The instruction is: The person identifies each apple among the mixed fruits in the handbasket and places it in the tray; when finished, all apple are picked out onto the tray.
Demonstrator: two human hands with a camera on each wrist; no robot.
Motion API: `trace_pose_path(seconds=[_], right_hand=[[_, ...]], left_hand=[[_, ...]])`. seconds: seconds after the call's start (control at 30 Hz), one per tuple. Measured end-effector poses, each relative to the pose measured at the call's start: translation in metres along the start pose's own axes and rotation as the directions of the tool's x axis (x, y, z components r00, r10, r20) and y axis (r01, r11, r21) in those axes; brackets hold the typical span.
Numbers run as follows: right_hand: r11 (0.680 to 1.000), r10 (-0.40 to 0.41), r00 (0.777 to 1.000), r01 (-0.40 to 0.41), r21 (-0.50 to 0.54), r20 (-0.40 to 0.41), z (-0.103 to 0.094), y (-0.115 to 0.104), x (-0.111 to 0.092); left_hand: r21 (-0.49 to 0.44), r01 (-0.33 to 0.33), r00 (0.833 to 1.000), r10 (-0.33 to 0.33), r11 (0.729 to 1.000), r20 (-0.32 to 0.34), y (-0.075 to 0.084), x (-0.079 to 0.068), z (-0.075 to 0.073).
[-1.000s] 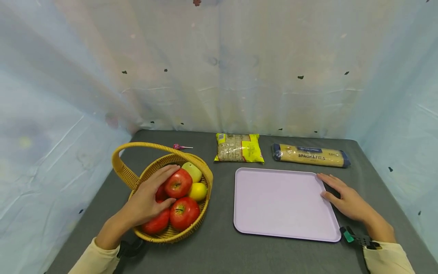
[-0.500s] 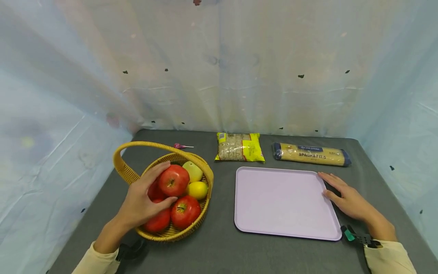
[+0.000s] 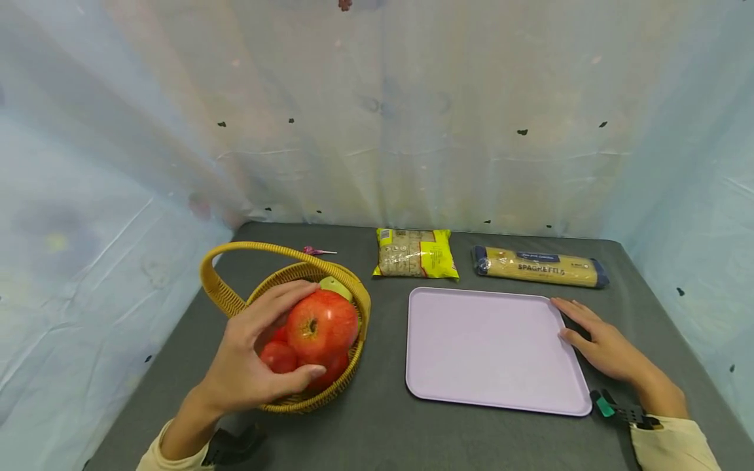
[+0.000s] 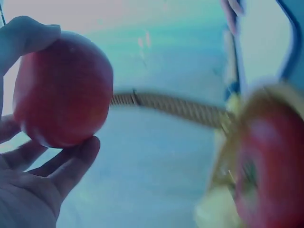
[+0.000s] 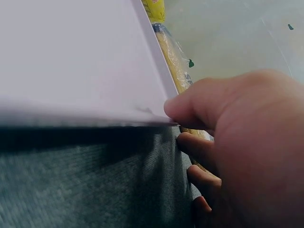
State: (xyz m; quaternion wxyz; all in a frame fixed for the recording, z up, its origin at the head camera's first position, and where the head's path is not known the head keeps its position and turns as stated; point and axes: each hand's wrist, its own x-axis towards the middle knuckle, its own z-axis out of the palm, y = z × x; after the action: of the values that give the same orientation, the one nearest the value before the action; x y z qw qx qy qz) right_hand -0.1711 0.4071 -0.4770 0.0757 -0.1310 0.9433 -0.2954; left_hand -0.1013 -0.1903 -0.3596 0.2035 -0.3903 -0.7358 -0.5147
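My left hand [image 3: 241, 363] grips a red apple [image 3: 323, 326], thumb on one side and fingers on the other. The apple is raised over a yellow wicker basket [image 3: 283, 407] with a tall handle. In the left wrist view the held apple [image 4: 64, 90] hangs apart from another red apple [image 4: 280, 166], which is blurred. More red apples [image 3: 278, 357] and a green fruit [image 3: 336, 288] lie in the basket, partly hidden. My right hand [image 3: 607, 350] rests at the right edge of a pale lilac tray [image 3: 495, 353], its thumb [image 5: 190, 102] touching the rim.
Behind the tray lie a yellow bag of grains [image 3: 415, 254] and a spaghetti pack [image 3: 538, 267]. A lollipop [image 3: 318, 251] sits behind the basket. A grey cloth [image 3: 412, 438] covers the table, and pale curtains [image 3: 377, 118] enclose it.
My left hand has taken hold of the upper red apple and lifted it toward the camera, so it now hides the yellow fruit. The right hand stays at the tray's edge.
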Motion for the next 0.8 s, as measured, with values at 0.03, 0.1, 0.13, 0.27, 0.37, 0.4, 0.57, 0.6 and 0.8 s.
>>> trace_pose_path(seconds=[0.03,0.1,0.13,0.27,0.37,0.4,0.57,0.6,0.8], right_hand=[[1.0,0.003,1.0,-0.003,0.003,0.002,0.0,0.0,0.0],[1.0,0.012,1.0,-0.012,0.008,0.006,0.0,0.001,-0.001],[1.0,0.013,1.0,-0.013,0.01,0.006,0.0,0.001,-0.002],[1.0,0.013,1.0,-0.013,0.01,0.005,0.0,0.004,-0.002],[1.0,0.009,1.0,-0.009,0.009,0.002,0.001,0.006,-0.002],[1.0,0.005,1.0,-0.005,0.008,-0.001,0.001,0.006,-0.002],[1.0,-0.012,1.0,0.012,0.001,-0.015,0.0,0.007,-0.003],[1.0,-0.013,1.0,0.013,0.001,-0.016,0.0,0.006,-0.003],[1.0,-0.009,1.0,0.009,0.008,-0.009,-0.001,0.003,-0.002]], left_hand=[[-0.018,-0.022,1.0,0.022,1.0,0.017,0.004,0.005,0.005],[-0.045,-0.046,0.997,0.048,0.998,0.053,0.011,0.015,0.014],[-0.05,-0.047,0.996,0.05,0.998,0.072,0.014,0.02,0.018],[-0.039,0.006,0.989,0.0,0.999,0.149,0.025,0.039,0.035],[-0.018,0.012,0.983,-0.008,1.0,0.183,0.028,0.052,0.05],[-0.015,0.0,0.982,0.003,1.0,0.187,0.028,0.057,0.055],[-0.055,-0.055,0.979,0.065,0.997,0.194,0.026,0.08,0.083],[-0.07,-0.053,0.978,0.066,0.996,0.197,0.026,0.085,0.089],[-0.124,-0.025,0.973,0.052,0.992,0.226,0.027,0.11,0.124]])
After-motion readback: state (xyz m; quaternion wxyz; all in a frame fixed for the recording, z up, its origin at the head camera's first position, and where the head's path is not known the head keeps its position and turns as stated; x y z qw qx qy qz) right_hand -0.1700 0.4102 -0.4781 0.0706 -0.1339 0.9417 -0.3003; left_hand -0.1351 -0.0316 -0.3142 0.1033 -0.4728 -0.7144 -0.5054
